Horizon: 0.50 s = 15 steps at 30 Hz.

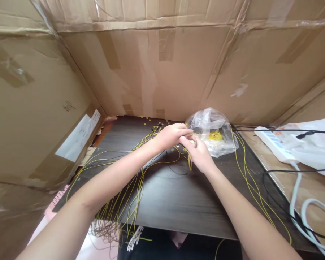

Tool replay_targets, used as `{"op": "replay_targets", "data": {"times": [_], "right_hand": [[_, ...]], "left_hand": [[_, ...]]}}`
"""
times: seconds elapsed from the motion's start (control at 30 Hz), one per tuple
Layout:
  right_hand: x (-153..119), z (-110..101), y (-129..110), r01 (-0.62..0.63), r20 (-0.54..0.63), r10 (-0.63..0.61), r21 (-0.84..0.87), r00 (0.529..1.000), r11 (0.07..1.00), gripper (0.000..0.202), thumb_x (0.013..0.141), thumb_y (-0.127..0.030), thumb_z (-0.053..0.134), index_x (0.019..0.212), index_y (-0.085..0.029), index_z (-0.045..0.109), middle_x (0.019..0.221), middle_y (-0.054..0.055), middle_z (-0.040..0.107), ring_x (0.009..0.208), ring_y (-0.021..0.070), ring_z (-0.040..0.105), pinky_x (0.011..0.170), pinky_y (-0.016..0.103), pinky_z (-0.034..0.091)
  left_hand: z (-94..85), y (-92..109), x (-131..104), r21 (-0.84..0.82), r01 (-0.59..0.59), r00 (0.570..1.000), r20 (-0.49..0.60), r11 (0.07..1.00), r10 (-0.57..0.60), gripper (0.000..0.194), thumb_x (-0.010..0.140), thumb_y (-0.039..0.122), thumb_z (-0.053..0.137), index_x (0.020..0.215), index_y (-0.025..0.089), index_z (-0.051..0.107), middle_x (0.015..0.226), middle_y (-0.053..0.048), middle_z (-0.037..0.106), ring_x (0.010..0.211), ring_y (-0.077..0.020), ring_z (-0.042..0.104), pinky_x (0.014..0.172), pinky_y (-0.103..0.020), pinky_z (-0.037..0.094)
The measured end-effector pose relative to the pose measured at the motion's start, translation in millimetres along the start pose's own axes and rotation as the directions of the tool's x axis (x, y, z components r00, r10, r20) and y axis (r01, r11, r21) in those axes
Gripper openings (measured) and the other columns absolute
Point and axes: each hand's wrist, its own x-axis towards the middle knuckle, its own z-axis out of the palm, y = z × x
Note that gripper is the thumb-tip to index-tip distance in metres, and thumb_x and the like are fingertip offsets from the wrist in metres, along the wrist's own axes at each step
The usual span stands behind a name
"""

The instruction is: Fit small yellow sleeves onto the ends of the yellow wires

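"So, where's the yellow wire loop (190, 164)?"

"Just below the fingers of your right hand (202, 155), which is nearer than your left hand (172, 135). The loop's long axis runs toward you, rounded end facing the desk's (176, 196) near edge."

"And your fingers?"

"Curled, tips meeting; I can't tell what they pinch."

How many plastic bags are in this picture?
2. The clear bag, holding yellow pieces, lies on the table near the right hand; the white bag is at the right edge, beside the power strip. Others may be hidden.
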Motion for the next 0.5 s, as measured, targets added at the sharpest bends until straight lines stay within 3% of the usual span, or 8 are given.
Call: {"op": "replay_targets", "data": {"times": [0.1,0.2,0.33,0.5], "right_hand": [[4,-6,6,0.089,-0.036,-0.090,-0.038,0.995,0.995,0.055,0.081,-0.070,0.069,0.066,-0.021,0.051,0.055,-0.005,0.041,0.049,0.0095,0.037,0.045,0.023,0.030],[8,-16,7,0.067,-0.046,-0.060,0.162,0.997,0.985,0.062,0.081,-0.078,0.064,0.061,-0.023,0.042,0.049,-0.008,0.029,0.042,0.0079,0.026,0.039,0.023,0.022],[10,-29,-2,0.062,-0.084,-0.031,0.404,0.996,0.913,0.060,0.082,-0.070,0.069,0.062,-0.023,0.038,0.048,-0.011,0.022,0.038,0.0056,0.019,0.036,0.021,0.020],[14,-48,-9,0.166,-0.184,-0.085,0.488,0.979,0.857,0.050,0.081,-0.063,0.073,0.066,-0.022,0.050,0.048,-0.011,0.023,0.036,0.0048,0.019,0.034,0.020,0.023]], "left_hand": [[0.0,-3,-4,0.027,-0.037,0.999,0.033,0.999,0.036,0.025,0.100,0.019,0.059,0.120,0.015,0.073,0.098,-0.010,0.076,0.092,-0.0186,0.073,0.080,-0.027,0.057],[-3.4,-15,-14,0.069,0.008,0.996,0.092,0.998,-0.014,0.025,0.102,0.024,0.055,0.118,0.015,0.073,0.098,-0.010,0.077,0.091,-0.0193,0.073,0.081,-0.030,0.057],[-8.6,-33,-37,0.128,0.145,0.970,0.177,0.981,-0.166,0.026,0.103,0.025,0.052,0.115,0.017,0.074,0.105,-0.010,0.079,0.094,-0.0216,0.073,0.085,-0.035,0.057],[-15.5,-42,-63,0.098,0.323,0.913,0.229,0.941,-0.338,0.026,0.097,0.015,0.054,0.116,0.020,0.071,0.105,-0.006,0.078,0.091,-0.0207,0.074,0.079,-0.030,0.055]]}}
